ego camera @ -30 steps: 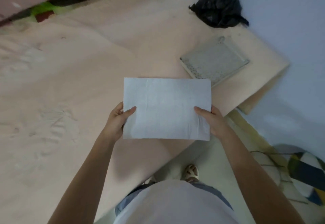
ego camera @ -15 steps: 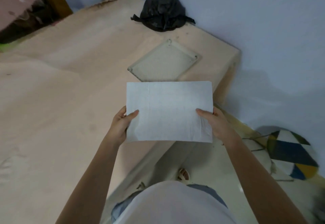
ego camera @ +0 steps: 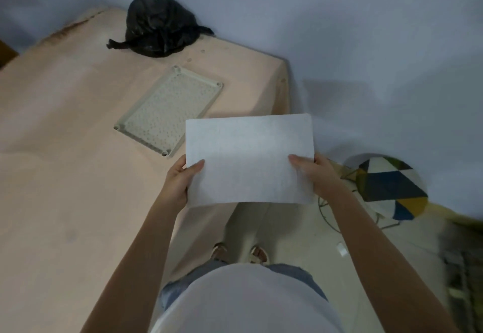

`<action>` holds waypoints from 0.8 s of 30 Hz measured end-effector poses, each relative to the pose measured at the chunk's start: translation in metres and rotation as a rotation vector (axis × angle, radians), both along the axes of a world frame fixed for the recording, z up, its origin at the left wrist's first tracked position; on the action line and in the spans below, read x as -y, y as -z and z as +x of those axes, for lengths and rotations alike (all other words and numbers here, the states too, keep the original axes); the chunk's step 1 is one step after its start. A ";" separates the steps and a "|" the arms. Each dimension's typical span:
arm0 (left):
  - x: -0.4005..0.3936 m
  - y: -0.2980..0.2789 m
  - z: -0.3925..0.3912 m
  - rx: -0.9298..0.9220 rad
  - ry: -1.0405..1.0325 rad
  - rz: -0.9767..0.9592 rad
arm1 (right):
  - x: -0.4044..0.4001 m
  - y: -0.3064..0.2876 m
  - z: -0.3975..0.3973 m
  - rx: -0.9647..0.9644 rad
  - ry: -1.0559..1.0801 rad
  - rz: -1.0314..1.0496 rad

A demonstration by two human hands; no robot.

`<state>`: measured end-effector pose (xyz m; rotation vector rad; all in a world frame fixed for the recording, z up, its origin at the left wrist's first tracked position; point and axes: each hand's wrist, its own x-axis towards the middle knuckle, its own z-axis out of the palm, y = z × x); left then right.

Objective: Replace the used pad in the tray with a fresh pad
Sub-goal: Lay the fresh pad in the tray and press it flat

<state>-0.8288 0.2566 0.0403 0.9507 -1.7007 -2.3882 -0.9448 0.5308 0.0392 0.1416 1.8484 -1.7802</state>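
Two hands pinch flat white pad (ego camera: 249, 159); perforated rectangular tray (ego camera: 167, 109) beside.

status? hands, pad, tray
Left hand and right hand grip fresh pad, held up. Tray on bed, nothing lying in it. Black bag behind tray, apart.

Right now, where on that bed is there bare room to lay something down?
Left of the tray the peach bed is bare down to the near edge. The far corner is crowded: the black bag sits just behind the tray.
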 end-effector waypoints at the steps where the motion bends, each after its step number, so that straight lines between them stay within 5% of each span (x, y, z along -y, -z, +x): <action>1: -0.003 0.000 -0.007 0.002 0.017 0.000 | -0.006 0.002 -0.001 0.005 0.018 0.002; 17: -0.020 0.008 -0.116 -0.042 0.214 0.005 | -0.035 0.011 -0.045 0.062 0.287 -0.015; 24: 0.022 0.008 -0.167 -0.091 0.243 0.023 | 0.003 -0.002 -0.106 0.009 0.196 0.048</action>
